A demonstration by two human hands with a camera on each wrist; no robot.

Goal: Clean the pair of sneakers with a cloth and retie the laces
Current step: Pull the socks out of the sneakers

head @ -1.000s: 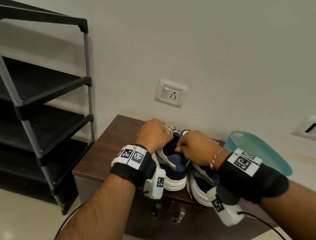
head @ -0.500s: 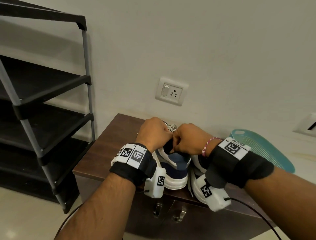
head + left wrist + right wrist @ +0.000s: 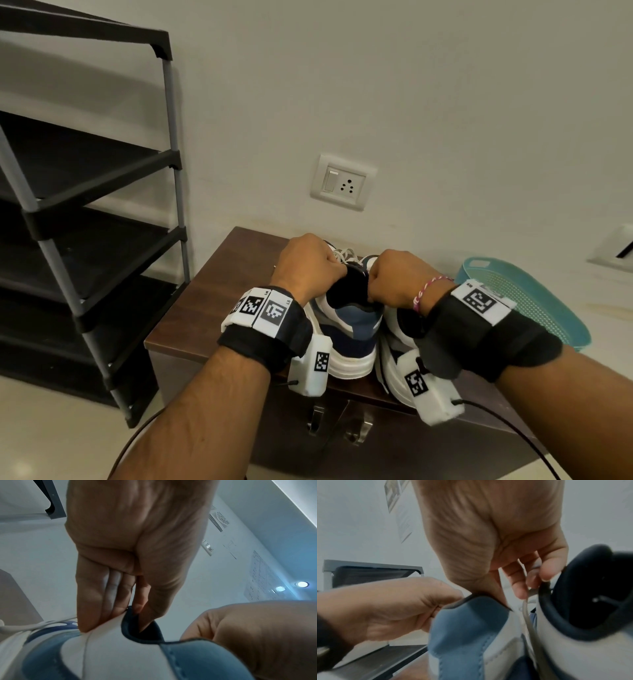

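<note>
Two white-and-blue sneakers stand heel-toward-me on a brown cabinet (image 3: 219, 284). Both hands hold the dark collar of the left sneaker (image 3: 349, 325). My left hand (image 3: 310, 263) pinches its left edge; in the left wrist view its fingers (image 3: 96, 601) lie on the white side and the thumb goes inside. My right hand (image 3: 394, 277) grips the collar's right edge, with the thumb at the rim and the fingers (image 3: 518, 585) between the two shoes beside a white lace (image 3: 529, 616). The right sneaker (image 3: 394, 346) sits partly under my right wrist. Loose laces (image 3: 344, 253) show beyond the hands. No cloth is in view.
A black shoe rack (image 3: 85, 205) stands left of the cabinet. A teal mesh basket (image 3: 527, 301) leans at the right behind my right wrist. A wall socket (image 3: 342, 181) is on the wall just behind the shoes. The cabinet's front edge lies under my wrists.
Half a second ago my hands met over the left sneaker. The right hand has since moved right, and the collar now stretches between them. The left hand has stayed put.
</note>
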